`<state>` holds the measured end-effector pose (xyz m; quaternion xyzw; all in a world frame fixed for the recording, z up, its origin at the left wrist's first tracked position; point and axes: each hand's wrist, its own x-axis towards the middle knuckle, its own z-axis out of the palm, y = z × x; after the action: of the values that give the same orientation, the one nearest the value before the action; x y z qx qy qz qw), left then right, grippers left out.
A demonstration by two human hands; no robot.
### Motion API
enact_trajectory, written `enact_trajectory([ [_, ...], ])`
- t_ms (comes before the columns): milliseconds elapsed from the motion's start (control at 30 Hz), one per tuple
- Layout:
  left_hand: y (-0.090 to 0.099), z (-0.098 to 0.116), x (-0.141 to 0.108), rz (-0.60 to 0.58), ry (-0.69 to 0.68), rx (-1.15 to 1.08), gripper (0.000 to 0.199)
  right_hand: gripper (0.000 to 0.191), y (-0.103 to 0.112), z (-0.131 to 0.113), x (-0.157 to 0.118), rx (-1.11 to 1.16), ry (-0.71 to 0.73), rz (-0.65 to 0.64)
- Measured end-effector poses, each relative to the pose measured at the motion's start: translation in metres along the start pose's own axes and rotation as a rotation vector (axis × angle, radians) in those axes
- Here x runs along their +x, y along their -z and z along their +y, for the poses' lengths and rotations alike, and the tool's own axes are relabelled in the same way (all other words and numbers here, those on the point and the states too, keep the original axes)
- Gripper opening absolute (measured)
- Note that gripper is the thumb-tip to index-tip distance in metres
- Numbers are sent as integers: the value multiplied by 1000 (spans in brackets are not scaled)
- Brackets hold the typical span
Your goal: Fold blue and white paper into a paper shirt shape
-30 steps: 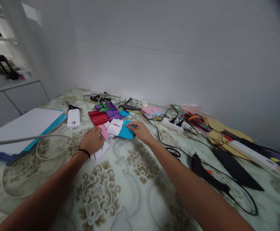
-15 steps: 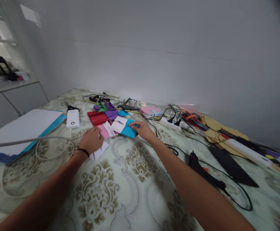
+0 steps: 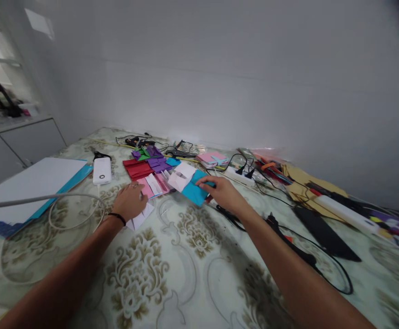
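My right hand (image 3: 222,191) pinches the edge of a folded blue paper piece (image 3: 195,188), which is lifted a little and has a white piece (image 3: 182,176) on its left side. Over the pink paper (image 3: 145,187) and a folded white paper (image 3: 140,218) rests my left hand (image 3: 130,200), fingers curled; its fingertips are partly hidden and what they hold, if anything, does not show. Folded red (image 3: 137,169), purple (image 3: 159,164) and green (image 3: 143,154) papers lie behind the hands.
At the left are a white power bank (image 3: 102,171) with a cable and a large white sheet (image 3: 31,183). Farther right lie a power strip (image 3: 238,177), a black glue gun (image 3: 291,242), a black sheet (image 3: 326,233) and yellow paper (image 3: 309,189). A wall stands behind the table.
My right hand has moved right and slightly toward me, drawing the blue and white paper away from the pile. My left hand has hardly moved.
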<state>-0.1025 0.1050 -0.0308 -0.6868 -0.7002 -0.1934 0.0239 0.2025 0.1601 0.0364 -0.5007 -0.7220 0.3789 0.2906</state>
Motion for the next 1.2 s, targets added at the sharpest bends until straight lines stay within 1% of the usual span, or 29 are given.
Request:
enact_trajectory([
  [67,8,6,0,54,-30,-34,37,20,7,-4,-27,8,18,-25],
  [133,18,18,-4,101,-92,-83,35,26,11,-5,-57,46,40,-115],
  [200,28,34,-15,114,-194,-145,32,33,9,-2,-86,81,40,-200],
  [267,35,53,-32,90,-330,-220,36,39,4,3,-112,129,-1,-264],
  [300,36,62,-42,54,-439,-326,41,44,1,6,-123,165,-38,-303],
  [333,36,70,-52,12,-524,-412,43,48,-2,10,-131,177,-61,-312],
  [367,35,77,-61,-60,-578,-476,44,50,-5,14,-138,154,-51,-295],
  [400,33,83,-69,-160,-611,-523,48,52,-6,17,-142,130,-31,-267],
  [433,29,87,-75,-248,-622,-575,49,52,-7,20,-145,114,-23,-241],
  [500,20,91,-81,-396,-570,-693,52,47,-7,26,-148,107,-30,-194],
  [533,16,91,-82,-445,-523,-758,53,43,-6,28,-149,126,-43,-176],
  [600,10,93,-80,-503,-434,-860,57,38,-2,33,-151,220,-65,-150],
  [700,11,100,-70,-561,-352,-952,56,42,0,38,-155,515,-113,-158],
  [733,14,103,-66,-596,-336,-984,53,45,0,40,-157,631,-136,-165],
  [800,18,111,-58,-707,-290,-1073,46,50,-2,44,-160,843,-182,-159],
  [867,18,116,-54,-761,-230,-1222,44,54,-4,47,-161,1002,-223,-122],
  [933,13,119,-54,-758,-161,-1410,53,58,-4,51,-161,1096,-269,-80],
  [1000,6,119,-57,-763,-69,-1539,62,59,-3,55,-160,1105,-293,-37],
  [1033,4,120,-59,-790,-22,-1546,61,57,-1,57,-160,1064,-288,-14],
  [1100,1,121,-61,-854,62,-1443,46,49,2,61,-161,879,-250,19],
  [1133,0,121,-61,-837,83,-1418,43,46,3,62,-161,760,-239,13],
  [1200,0,122,-60,-799,96,-1400,54,46,5,62,-163,572,-250,-19],
])
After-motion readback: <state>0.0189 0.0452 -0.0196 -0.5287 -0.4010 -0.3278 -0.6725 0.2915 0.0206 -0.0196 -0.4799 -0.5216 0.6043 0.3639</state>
